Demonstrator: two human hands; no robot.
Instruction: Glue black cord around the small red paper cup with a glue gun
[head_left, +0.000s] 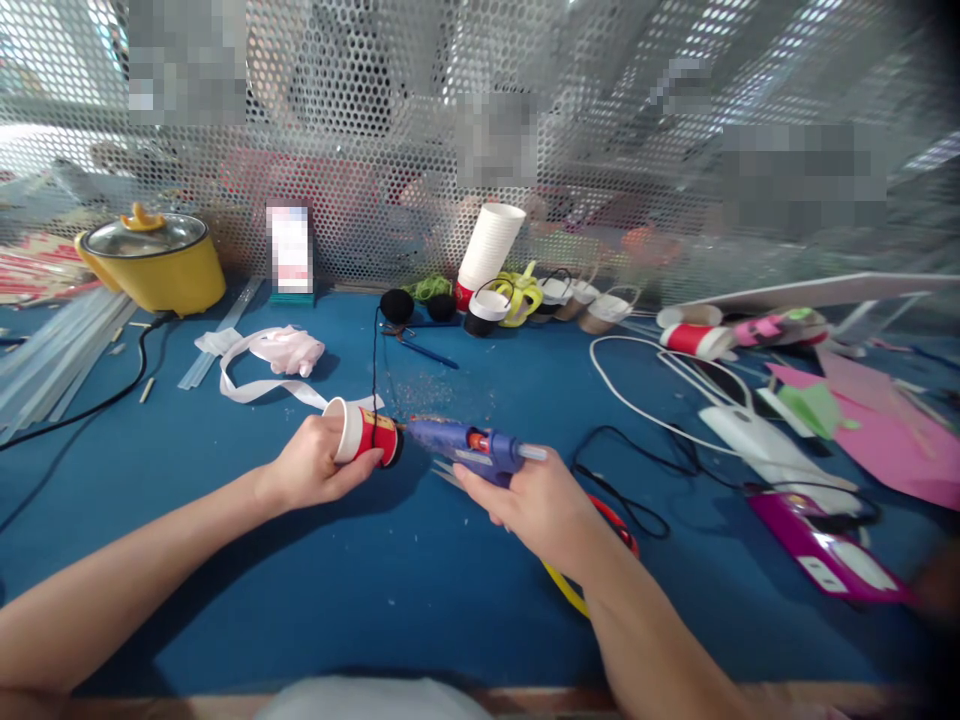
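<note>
My left hand (319, 460) grips a red and white paper cup (381, 438) tipped on its side, with black wrapping at its bottom end. A black cord (374, 365) runs from the cup back to a black yarn ball (397, 306). In my right hand (529, 500) is a blue hot glue gun (465, 447), a clear glue stick jutting from its rear. The gun's nozzle is at the cup's dark bottom end; whether it touches I cannot tell. Scissors (448, 473) lie partly hidden beneath my right hand, their red and yellow handles showing near the wrist.
A yellow pot (166, 270) and many clear glue sticks (64, 345) lie left. White ribbon (289, 350), a phone (290, 250) and stacked paper cups (495, 245) stand farther back. Cables, a white power strip (776, 455) and a magenta box (829, 555) are on the right.
</note>
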